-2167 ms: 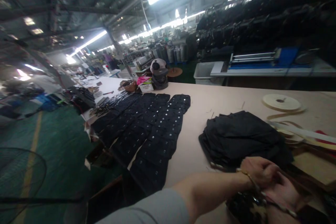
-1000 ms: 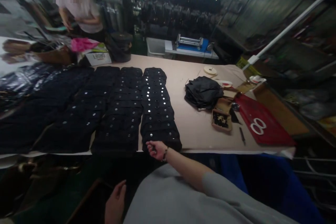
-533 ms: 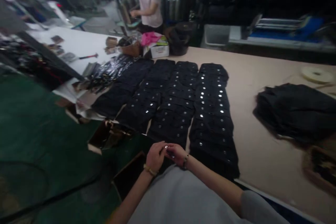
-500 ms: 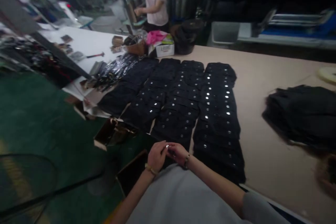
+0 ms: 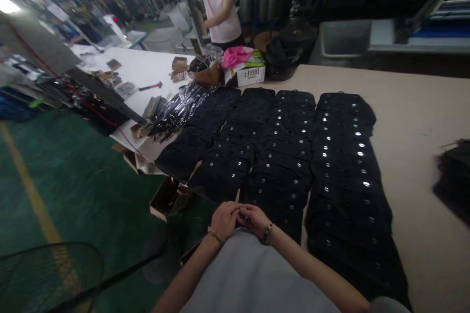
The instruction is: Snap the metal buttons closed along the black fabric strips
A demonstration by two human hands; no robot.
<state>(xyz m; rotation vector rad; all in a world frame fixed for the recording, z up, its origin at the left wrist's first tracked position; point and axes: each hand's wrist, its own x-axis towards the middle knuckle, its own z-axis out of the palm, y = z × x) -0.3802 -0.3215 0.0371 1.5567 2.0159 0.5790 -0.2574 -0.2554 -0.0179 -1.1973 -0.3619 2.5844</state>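
Plainly, both our hands meet at the lower centre of the frame: the left hand (image 5: 224, 219) rests its fingertips against the right hand (image 5: 257, 220), whose fingers curl round a small dark piece (image 5: 244, 214) with a bit of shine; whether the left grips it too, we cannot tell. We judge the piece light, hard and easy to drop, best pinched between thumb and forefinger. Just beyond the hands, black fabric panels (image 5: 284, 156) spread across the middle and lower right of the frame on the pale table (image 5: 414, 107). They look soft, limp and not fragile; we would take hold of one by two corners, away from the metal rings (image 5: 361, 145). Counting, we get four columns of panels, and too many rings to number surely. At top centre sit one white box (image 5: 250, 76), one pink cloth (image 5: 237, 55) and one brown basket (image 5: 208, 75); one hammer (image 5: 150, 86) lies upper left, and one dark heap (image 5: 457, 181) at the right edge
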